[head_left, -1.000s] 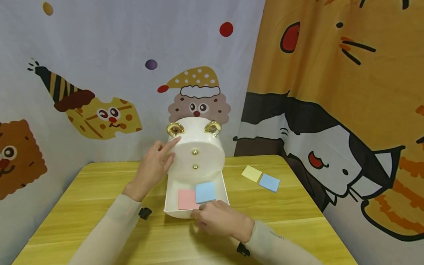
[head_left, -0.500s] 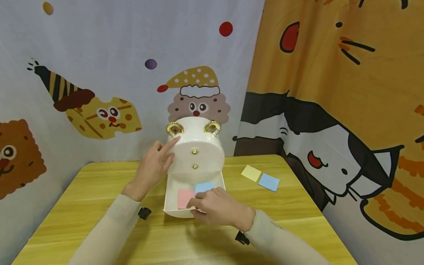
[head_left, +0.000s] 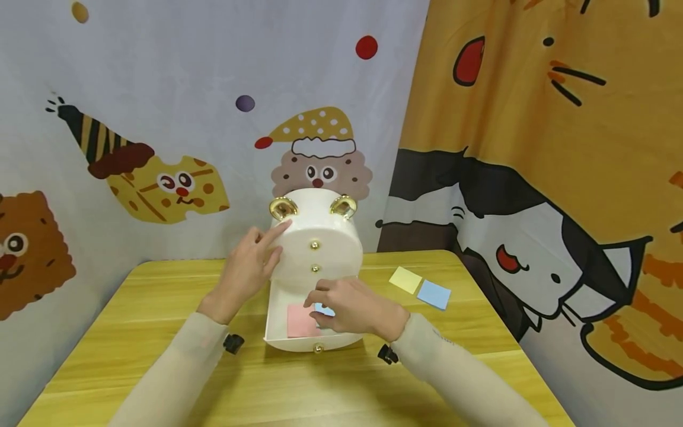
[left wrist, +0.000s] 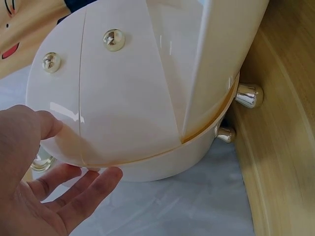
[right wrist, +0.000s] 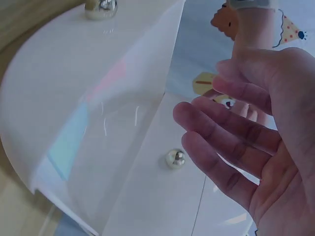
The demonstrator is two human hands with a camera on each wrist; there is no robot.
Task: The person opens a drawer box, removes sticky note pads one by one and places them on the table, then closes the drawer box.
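White drawer (head_left: 288,344) juts out, open room between rim (head_left: 290,338) and right hand (head_left: 356,308)

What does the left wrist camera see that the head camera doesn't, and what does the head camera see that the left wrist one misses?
Only the left wrist view shows shiny gold feet at the bottom of the white cabinet.

Only the head view shows yellow notes and blue notes on the table, pink notes in the open drawer, and the right hand.

Both show the cabinet, its gold knobs, the drawer, the table and the left hand.
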